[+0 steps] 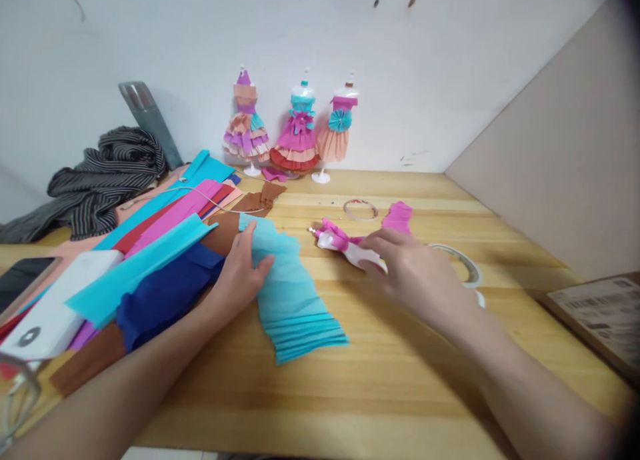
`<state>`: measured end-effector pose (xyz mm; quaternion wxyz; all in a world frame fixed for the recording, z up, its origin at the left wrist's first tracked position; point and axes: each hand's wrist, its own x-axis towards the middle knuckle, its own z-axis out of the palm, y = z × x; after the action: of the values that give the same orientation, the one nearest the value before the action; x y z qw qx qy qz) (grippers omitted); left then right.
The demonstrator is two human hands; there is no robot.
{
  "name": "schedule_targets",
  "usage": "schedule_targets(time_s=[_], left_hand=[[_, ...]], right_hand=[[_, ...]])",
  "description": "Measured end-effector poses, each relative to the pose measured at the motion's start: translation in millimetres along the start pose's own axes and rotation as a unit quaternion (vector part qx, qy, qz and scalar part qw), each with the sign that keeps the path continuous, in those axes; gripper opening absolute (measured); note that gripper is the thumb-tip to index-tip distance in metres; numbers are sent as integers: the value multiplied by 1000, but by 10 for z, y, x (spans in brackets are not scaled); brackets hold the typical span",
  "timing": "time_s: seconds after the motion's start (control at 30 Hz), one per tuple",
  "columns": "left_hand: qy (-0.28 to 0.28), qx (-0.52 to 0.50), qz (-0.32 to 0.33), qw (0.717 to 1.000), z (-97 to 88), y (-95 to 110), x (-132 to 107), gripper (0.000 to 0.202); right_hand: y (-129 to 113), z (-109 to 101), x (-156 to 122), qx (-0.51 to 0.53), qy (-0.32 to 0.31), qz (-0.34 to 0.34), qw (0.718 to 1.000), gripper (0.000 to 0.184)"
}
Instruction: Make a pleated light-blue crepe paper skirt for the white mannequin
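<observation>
On my left, a heap of coloured crepe paper, with a dark-blue crepe piece (165, 293) on top beside what looks like a white power bank (55, 313), lies close to my forearm. As I judge it, the step in hand is minding two things at once: the turquoise crepe strip (300, 293) and the small white dress form (355, 253). The next move calls for a light touch, since thin pleats like these would crush or tear easily.

My left hand (240, 267) reaches forward from the lower left, at the strip's upper left edge. Index finger and thumb stand apart, the thumb over the paper; the other fingers are tucked out of sight. The strip lies flat on the table (400, 380), its pleated end towards me. Behind it, three dressed forms (303, 137) stand by the wall.

Right of the strip, the white form lies on its side, a pink crepe wrap (337, 237) around it. My right hand (415, 267) slants in from the lower right, palm down, index finger and thumb at either side of its lower end. Blur hides whether they grip it; I can't tell. Past that hand lies a tape roll (473, 270).
</observation>
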<state>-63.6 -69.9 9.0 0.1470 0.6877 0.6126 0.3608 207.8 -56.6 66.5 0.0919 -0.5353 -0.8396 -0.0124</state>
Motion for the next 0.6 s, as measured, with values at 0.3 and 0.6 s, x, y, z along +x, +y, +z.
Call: schedule_targets(time_s=[0.3,0.6], left_hand=[[-11,238,98,966,-19,174,-26,53],[-185,63,227,954,-167,343,-192,19]], right_hand=[[-435,86,-183,158,-153,-263,939,45],[-492,107,-238,151,-170,-267,936,41]])
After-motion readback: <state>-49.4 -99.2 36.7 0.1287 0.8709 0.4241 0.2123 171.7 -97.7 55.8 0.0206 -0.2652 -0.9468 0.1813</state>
